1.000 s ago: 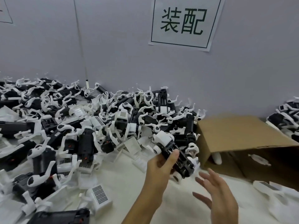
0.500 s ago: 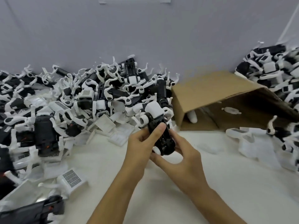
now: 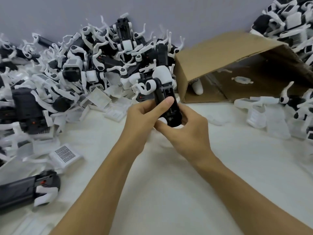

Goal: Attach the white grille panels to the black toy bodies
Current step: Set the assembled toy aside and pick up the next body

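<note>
A black toy body [image 3: 166, 100] with white parts at its top end is held upright above the table's middle. My left hand [image 3: 144, 119] grips its left side, thumb laid across the front. My right hand [image 3: 188, 131] holds its lower end from below and right, fingers curled round it. A loose white grille panel [image 3: 65, 154] lies flat on the table at the left. More white panels [image 3: 108, 106] lie at the foot of the pile.
A big heap of black and white toy bodies [image 3: 84, 65] fills the left and back. A cardboard box [image 3: 220, 53] lies on its side at the right back. More toys [image 3: 291, 22] pile at the far right. A black body [image 3: 25, 190] lies near left.
My right hand came up from open air and took hold of the toy body's lower end. The view tilted down and both hands drew the toy nearer.
</note>
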Motion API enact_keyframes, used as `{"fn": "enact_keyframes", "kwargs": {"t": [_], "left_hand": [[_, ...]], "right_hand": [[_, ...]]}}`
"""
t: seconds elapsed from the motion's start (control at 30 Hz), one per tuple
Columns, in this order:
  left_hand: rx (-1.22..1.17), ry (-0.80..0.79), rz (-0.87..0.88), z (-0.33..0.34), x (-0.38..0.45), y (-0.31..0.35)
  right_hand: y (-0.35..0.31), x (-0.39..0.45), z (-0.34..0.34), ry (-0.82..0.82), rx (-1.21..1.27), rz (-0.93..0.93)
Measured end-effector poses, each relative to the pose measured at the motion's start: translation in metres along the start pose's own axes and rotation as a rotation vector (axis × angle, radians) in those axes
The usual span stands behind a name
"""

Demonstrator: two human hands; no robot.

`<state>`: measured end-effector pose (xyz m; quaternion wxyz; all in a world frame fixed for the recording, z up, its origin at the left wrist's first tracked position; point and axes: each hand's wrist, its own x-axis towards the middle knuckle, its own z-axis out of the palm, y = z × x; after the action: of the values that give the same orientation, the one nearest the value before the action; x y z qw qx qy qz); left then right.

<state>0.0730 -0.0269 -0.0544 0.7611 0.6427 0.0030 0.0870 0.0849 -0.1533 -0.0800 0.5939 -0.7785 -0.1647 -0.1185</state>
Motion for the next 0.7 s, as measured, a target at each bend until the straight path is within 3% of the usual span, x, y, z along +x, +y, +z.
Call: {"fn": "enact_keyframes", "kwargs": {"t": [0.37,0.43,0.53,0.6,0.7], "left_hand": [[0.17,0.021,0.07,-0.003,-0.002,0.004],[0.312,0.061,0.174,-0.004,-0.001,0.0],[0.704,0.143,0.518,-0.008,0.002,-0.007],[0.878,0.16,0.679,-0.016,0.007,-0.01],[1.023,0.165,0.769,-0.024,0.009,-0.012]], "right_hand": [[0.0,-0.003,0.004,-0.037,0.012,-0.048],[0.001,-0.002,0.005,-0.105,0.038,-0.049],[0.002,-0.004,0.008,-0.16,0.076,-0.118],[0.003,-0.007,0.009,-0.145,0.147,-0.097],[0.003,-0.007,0.006,-0.015,0.186,-0.039]]}}
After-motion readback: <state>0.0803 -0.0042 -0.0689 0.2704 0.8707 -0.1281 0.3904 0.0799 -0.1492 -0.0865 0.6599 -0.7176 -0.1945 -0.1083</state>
